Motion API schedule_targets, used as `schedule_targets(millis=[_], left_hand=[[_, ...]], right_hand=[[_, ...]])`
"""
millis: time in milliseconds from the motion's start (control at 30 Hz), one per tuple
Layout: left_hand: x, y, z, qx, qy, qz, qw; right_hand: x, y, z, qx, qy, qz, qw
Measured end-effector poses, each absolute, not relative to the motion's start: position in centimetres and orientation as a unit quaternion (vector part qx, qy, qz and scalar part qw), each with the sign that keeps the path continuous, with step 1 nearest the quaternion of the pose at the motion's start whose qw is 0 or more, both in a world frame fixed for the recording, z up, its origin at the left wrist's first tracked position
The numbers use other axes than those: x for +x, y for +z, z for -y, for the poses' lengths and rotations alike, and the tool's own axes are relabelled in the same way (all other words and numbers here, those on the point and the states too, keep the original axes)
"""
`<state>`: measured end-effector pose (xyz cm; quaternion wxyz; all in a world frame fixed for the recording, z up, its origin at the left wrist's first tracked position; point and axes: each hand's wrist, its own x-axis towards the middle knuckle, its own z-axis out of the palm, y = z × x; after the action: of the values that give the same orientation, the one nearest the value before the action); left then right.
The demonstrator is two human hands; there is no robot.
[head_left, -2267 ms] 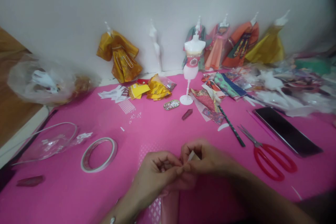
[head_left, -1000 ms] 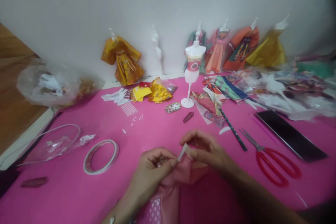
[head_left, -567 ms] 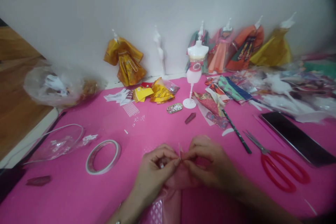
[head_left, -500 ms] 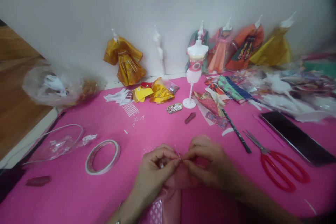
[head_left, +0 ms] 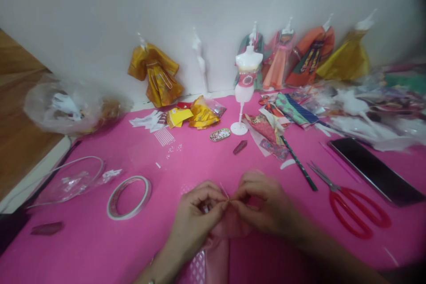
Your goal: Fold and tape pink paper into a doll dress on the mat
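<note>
the left hand and right hand now meet tip to tip, each with thumb and forefinger clamped on the pink fabric, which hangs below the grip. a second ago they stood slightly apart, a pale strip broad between them; it now shows as a thin line above the grip. judged: close work at the fabric's edge. print inside the tape roll, left of the grip, is unreadable; no brand legible.
</note>
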<state>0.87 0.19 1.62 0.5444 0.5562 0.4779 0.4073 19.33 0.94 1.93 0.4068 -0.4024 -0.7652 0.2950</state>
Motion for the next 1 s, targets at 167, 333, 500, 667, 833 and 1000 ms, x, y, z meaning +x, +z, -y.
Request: schedule_targets(millis=[167,333,500,667,833,1000], left_hand=[[0.9,1.5,-0.2,0.539,0.416,-0.462,0.568],[0.8,1.4,-0.3,0.473,0.422,-0.433,0.641],[0.7,1.5,-0.4,0.407,0.412,-0.469,0.666],[1.0,1.6,-0.3,0.358,0.429,-0.51,0.654],[0.6,1.6,-0.3,0.33,0.433,-0.506,0.669],[0.1,1.4,-0.4,0.326,0.432,-0.501,0.676]], right_hand=[[19.2,2.2,-0.9,-0.419,0.322,0.747,0.403],[19.3,2.3,-1.1,-0.434,0.37,0.711,0.411],[19.8,2.6,-1.5,-0.447,0.424,0.672,0.411],[20.2,2.3,-2.1,-0.494,0.469,0.599,0.421],[20.8,1.3,-2.8,-0.48,0.559,0.473,0.483],[20.6,0.8,-2.6,-0.392,0.694,0.389,0.462]])
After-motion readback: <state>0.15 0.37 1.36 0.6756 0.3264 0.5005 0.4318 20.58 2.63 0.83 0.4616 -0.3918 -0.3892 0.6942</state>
